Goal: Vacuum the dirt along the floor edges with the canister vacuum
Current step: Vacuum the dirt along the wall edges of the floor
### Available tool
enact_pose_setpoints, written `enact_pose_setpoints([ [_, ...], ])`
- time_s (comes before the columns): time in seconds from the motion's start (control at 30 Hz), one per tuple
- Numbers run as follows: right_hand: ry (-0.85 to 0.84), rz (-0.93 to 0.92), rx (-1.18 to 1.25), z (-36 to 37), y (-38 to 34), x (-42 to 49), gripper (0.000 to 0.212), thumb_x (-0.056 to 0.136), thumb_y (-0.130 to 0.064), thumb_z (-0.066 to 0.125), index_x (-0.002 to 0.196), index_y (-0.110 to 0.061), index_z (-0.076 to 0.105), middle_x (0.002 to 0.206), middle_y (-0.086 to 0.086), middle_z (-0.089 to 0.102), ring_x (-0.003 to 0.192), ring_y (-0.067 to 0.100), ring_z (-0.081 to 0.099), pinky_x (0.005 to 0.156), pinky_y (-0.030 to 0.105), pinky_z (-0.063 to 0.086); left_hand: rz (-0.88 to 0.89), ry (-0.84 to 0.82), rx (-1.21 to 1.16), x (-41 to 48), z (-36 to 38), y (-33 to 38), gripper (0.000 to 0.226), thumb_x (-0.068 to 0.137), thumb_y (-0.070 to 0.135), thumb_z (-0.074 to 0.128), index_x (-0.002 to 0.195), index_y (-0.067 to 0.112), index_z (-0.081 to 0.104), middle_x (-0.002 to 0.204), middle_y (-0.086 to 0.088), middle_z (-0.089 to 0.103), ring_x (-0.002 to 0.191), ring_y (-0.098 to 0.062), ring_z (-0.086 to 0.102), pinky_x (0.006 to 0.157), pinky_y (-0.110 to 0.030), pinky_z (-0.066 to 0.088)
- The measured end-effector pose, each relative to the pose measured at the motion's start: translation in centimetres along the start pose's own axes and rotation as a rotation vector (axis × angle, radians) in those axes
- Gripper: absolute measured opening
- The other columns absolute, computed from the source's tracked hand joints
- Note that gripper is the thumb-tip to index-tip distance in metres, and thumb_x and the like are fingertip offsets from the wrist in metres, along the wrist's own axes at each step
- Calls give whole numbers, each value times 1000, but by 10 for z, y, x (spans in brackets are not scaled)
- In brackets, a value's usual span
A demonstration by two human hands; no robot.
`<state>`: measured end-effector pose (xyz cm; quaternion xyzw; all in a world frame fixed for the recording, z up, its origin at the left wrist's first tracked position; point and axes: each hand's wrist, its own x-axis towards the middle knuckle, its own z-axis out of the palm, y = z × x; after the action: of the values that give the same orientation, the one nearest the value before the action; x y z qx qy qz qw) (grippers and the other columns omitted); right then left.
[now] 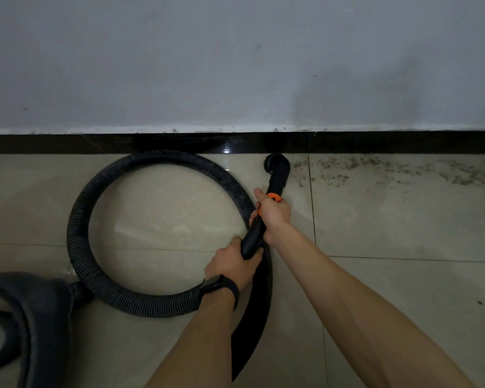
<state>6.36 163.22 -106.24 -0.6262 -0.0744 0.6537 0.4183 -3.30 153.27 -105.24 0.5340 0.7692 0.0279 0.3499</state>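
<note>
Mid-sweep at the floor's (403,289) wall edge: left hand (230,266) and right hand (273,215) both wrapped round the wand (254,238), brush (276,163) by the baseboard (67,144). Next I'd say slide right into the dirt (347,169).

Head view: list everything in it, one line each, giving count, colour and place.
round brush nozzle: one, black, on the floor against the skirting
plastic wand with orange collar: one, black, running from the nozzle back to the hands
ribbed hose: one, black, looped on the floor at left
vacuum body: one, dark grey, bottom left, partly in view
dirt crumbs: many, brown, along the floor edge right of the nozzle
skirting strip: one, glossy black, foot of the wall
wall: one, grey-white, top
floor tiles: several, beige
wristband: one, black, left wrist
left hand: grips the wand's near end
right hand: grips the wand at the collar
</note>
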Motion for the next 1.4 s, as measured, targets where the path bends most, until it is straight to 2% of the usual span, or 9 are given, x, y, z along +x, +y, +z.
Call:
enact_pose_setpoints([
  [0.1, 7, -8, -21, 7, -4, 4, 27, 95, -27, 75, 88, -8, 58, 55, -1, 55, 38, 12, 49, 44, 26, 47, -9, 7, -9, 7, -5, 1, 26, 81, 57, 55, 87, 33, 48, 72, 10, 53, 59, -10, 50, 53, -27, 38],
  [0.17, 11, -9, -29, 13, -6, 6, 27, 95, -28, 75, 90, -8, 58, 54, 0, 54, 38, 12, 49, 43, 26, 48, -8, -6, -13, 12, -8, 2, 21, 80, 52, 57, 86, 35, 48, 72, 11, 53, 60, -8, 49, 52, -25, 38],
  [0.3, -8, -1, -31, 30, -17, 8, 28, 95, -28, 75, 92, -6, 59, 58, 2, 54, 40, 12, 50, 45, 27, 51, -37, 9, -46, 20, -19, 4, 28, 71, 57, 57, 89, 36, 55, 81, 6, 62, 74, -20, 62, 68, -30, 54],
  [0.47, -122, 52, 92, 31, -18, -1, 23, 98, -23, 72, 87, -8, 59, 53, -1, 56, 41, 12, 52, 44, 26, 50, -37, 17, -20, 15, -31, 1, 29, 66, 58, 56, 84, 36, 57, 80, 8, 62, 73, -20, 63, 71, -32, 56],
  [0.63, -25, 56, 181, 15, 2, -21, 19, 96, -17, 72, 87, -8, 58, 49, -2, 54, 38, 12, 49, 42, 25, 46, 47, -45, 98, 2, -38, -14, 21, 64, 54, 56, 78, 39, 56, 73, 12, 61, 66, -12, 60, 64, -26, 52],
  [0.8, 26, 85, 352, -3, 23, -47, 20, 96, -16, 73, 89, -6, 57, 52, -1, 53, 41, 13, 50, 43, 26, 48, 123, -40, 314, -10, -48, -25, 22, 62, 56, 55, 72, 37, 54, 67, 13, 55, 66, -17, 57, 57, -25, 43],
  [1.0, 57, 112, 464, -22, 28, -63, 23, 96, -17, 74, 86, -9, 55, 56, 0, 52, 42, 13, 49, 44, 27, 47, 178, -55, 406, -22, -44, -20, 25, 62, 56, 53, 79, 38, 56, 67, 11, 52, 68, -18, 55, 56, -25, 38],
  [1.1, 60, 107, 456, -30, 23, -62, 23, 97, -18, 73, 86, -11, 55, 55, 0, 51, 42, 13, 48, 44, 27, 45, 185, -66, 395, -26, -37, -11, 24, 63, 55, 52, 76, 35, 54, 69, 10, 52, 74, -22, 61, 60, -27, 42],
  [1.4, 40, 44, 330, -42, 12, -53, 23, 97, -18, 72, 87, -9, 53, 53, 0, 53, 42, 15, 48, 46, 28, 45, 181, -129, 307, -23, -23, 5, 22, 64, 56, 53, 72, 36, 49, 70, 11, 52, 69, -19, 55, 60, -27, 43],
])
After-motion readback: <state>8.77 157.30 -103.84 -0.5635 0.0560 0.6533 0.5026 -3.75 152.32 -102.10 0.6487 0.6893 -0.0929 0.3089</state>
